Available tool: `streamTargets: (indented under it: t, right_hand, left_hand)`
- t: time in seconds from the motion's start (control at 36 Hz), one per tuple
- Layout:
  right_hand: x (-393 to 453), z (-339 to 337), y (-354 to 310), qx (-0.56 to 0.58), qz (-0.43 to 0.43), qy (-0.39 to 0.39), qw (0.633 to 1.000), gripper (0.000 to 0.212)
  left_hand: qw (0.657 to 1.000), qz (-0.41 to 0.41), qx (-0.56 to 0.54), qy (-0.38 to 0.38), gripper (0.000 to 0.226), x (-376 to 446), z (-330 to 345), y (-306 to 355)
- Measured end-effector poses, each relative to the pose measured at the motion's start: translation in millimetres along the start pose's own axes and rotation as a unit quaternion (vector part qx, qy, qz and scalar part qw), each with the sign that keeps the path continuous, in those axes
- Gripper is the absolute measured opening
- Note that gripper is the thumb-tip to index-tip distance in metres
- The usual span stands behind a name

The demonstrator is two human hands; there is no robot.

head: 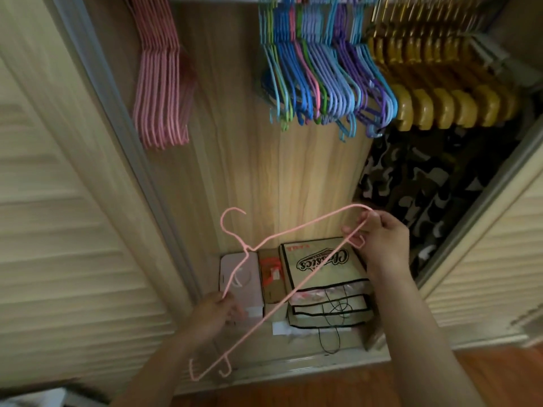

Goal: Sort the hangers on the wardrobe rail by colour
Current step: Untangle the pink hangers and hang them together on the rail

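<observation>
Both hands hold one pink wire hanger [293,230] below the mixed blue hangers [317,77]: left hand [213,314] fingers pinching one arm, right hand [382,236] fingers gripping the other end.

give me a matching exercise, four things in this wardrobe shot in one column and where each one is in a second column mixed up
Things:
1. pink hanger bunch
2. yellow hangers
3. loose pink hanger
4. printed box

Places:
A. on the wardrobe floor
B. held between the left hand and the right hand
C. left end of the rail
D. right end of the rail, beside the blue and purple hangers

Pairs: 1-C, 2-D, 3-B, 4-A
</observation>
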State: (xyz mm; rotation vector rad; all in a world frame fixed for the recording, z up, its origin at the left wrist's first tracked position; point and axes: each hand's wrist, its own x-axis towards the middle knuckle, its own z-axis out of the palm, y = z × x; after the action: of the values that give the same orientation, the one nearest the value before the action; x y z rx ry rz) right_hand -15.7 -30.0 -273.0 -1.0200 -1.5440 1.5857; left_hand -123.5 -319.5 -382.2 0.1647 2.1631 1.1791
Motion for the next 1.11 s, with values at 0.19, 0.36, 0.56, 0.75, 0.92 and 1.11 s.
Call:
streamTargets:
  t: [0.19, 0.36, 0.56, 0.75, 0.92, 1.11]
  right_hand:
    - [-9.3, 1.4, 15.1, -0.334, -0.04, -0.116, 0.935, 0.043]
    - [-39.2, 3.1, 7.4, -0.244, 0.106, -0.411, 0.872, 0.016]
    - [-62.2, 1.1, 1.3, -0.21, 0.133, -0.565, 0.787, 0.035]
    - [-72.8, 13.2, 5.8, -0.209, 0.121, -0.574, 0.783, 0.042]
    - [-77.8, 17.2, 5.2, -0.252, 0.103, -0.586, 0.763, 0.052]
    - [-86.8, 27.2, 3.9, -0.287, 0.03, -0.539, 0.792, 0.02]
  left_hand:
    - [0.98, -0.053, -0.159, -0.106, 0.04, -22.5, 5.4, 43.8]
    - [0.945, -0.07, -0.305, -0.092, 0.033, -14.6, 2.2, 63.3]
    - [0.921, -0.069, -0.381, -0.041, 0.055, -9.9, 5.9, 70.3]
    - [0.924, -0.064, -0.377, -0.024, 0.04, -10.3, 16.4, 80.1]
    - [0.943, -0.058, -0.327, 0.019, 0.039, -21.3, 31.5, 97.7]
    - [0.986, 0.042, -0.152, -0.056, 0.033, -35.8, 39.8, 121.5]
